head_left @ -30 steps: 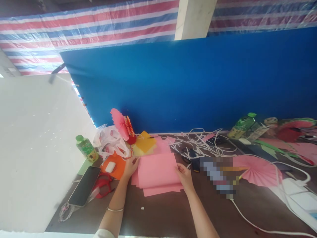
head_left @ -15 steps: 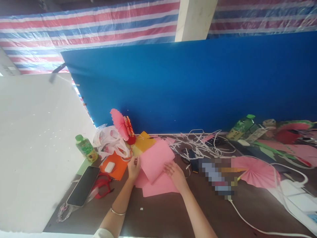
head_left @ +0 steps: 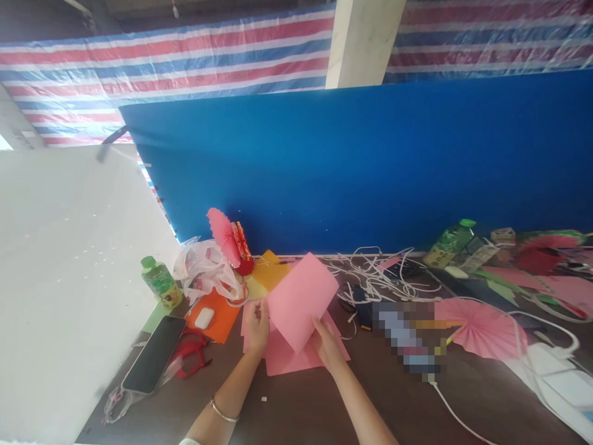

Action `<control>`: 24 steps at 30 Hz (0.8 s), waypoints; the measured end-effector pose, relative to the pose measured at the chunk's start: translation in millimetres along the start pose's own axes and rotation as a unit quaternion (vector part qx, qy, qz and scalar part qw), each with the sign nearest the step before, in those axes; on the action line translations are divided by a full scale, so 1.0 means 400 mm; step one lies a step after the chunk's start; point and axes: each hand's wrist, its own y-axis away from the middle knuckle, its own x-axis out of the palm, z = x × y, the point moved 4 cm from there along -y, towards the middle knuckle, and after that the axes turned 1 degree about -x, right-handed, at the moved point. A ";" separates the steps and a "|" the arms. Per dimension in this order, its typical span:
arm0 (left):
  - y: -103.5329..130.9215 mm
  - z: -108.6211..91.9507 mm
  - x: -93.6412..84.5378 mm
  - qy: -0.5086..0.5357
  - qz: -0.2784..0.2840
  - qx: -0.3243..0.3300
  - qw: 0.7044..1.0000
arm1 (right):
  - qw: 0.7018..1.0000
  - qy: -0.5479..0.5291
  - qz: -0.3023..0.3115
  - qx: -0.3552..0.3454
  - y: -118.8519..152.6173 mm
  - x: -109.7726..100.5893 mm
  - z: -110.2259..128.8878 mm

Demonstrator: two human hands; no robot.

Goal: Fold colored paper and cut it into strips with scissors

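A pink sheet of paper (head_left: 303, 301) is raised at a slant between my two hands. My left hand (head_left: 258, 326) pinches its left edge with bent fingers. At the lower right edge, my right hand (head_left: 327, 346) grips the sheet, thumb on the near face and the other fingers mostly hidden behind. More pink paper (head_left: 287, 364) lies spread on the table underneath. To the left is an orange sheet (head_left: 223, 321) with a small white case (head_left: 204, 318) on it. Yellow paper (head_left: 269, 273) lies just beyond the raised sheet.
Left of my hands are red-handled scissors (head_left: 191, 353), a phone (head_left: 154, 354), a green-capped bottle (head_left: 161, 282) and a plastic bag (head_left: 206, 269). White paper strips (head_left: 375, 272) pile up behind. A pink pleated fan (head_left: 484, 327) and a white cable (head_left: 451, 405) lie right. A blue panel (head_left: 324, 167) stands behind.
The pink sheet has tilted up and shifted slightly right. My right hand has gone from resting flat on it to gripping its lower right edge. My left hand has moved slightly right.
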 end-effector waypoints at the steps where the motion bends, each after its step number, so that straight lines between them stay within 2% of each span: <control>1: 0.006 -0.006 0.005 -0.003 0.014 0.001 1.000 | 1.000 -0.007 -0.005 0.000 -0.003 -0.002 0.000; 4: 0.018 -0.008 0.017 -0.006 0.047 -0.004 0.999 | 0.999 -0.029 -0.027 0.002 -0.013 -0.005 0.013; 9: 0.021 0.029 0.039 0.013 0.074 -0.010 0.997 | 0.996 -0.043 -0.076 -0.015 -0.014 -0.011 0.038; 12: 0.017 0.047 0.052 0.036 0.111 -0.003 0.993 | 0.991 -0.018 -0.122 -0.052 -0.014 -0.030 0.047; 14: 0.007 0.052 0.058 0.048 0.153 -0.009 0.987 | 0.990 -0.013 -0.132 -0.050 -0.017 -0.043 0.049; 17: -0.020 0.057 0.063 0.056 0.223 -0.026 0.973 | 0.992 0.008 -0.123 -0.038 -0.021 -0.053 0.056; 19: -0.039 0.062 0.063 0.059 0.250 -0.029 0.966 | 0.994 0.034 -0.095 -0.031 -0.021 -0.050 0.062; 24: -0.056 0.077 0.062 0.054 0.266 -0.030 0.962 | 0.998 0.064 -0.005 0.017 -0.016 -0.016 0.067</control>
